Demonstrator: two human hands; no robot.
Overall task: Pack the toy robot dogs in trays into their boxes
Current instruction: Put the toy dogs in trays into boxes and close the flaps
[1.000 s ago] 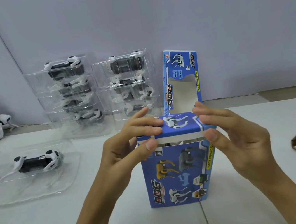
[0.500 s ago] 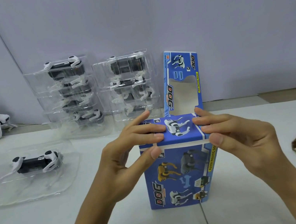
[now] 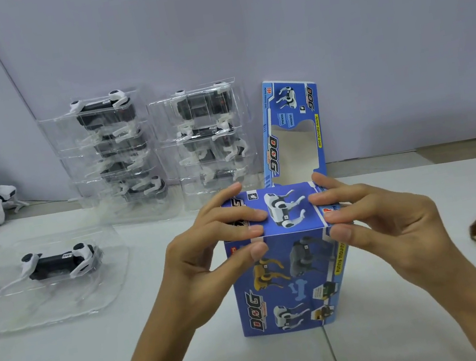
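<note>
While both hands' grip, left hand (image 3: pixel 211 253) and right hand (image 3: pixel 387 228), pinches its top, the blue box (image 3: pixel 290 281) reads "DOG"

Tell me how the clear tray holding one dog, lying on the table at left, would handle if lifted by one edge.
The tray looks like thin clear plastic, so it would probably flex. It likely weighs little beside the dog, which might tip it toward that side.
</note>
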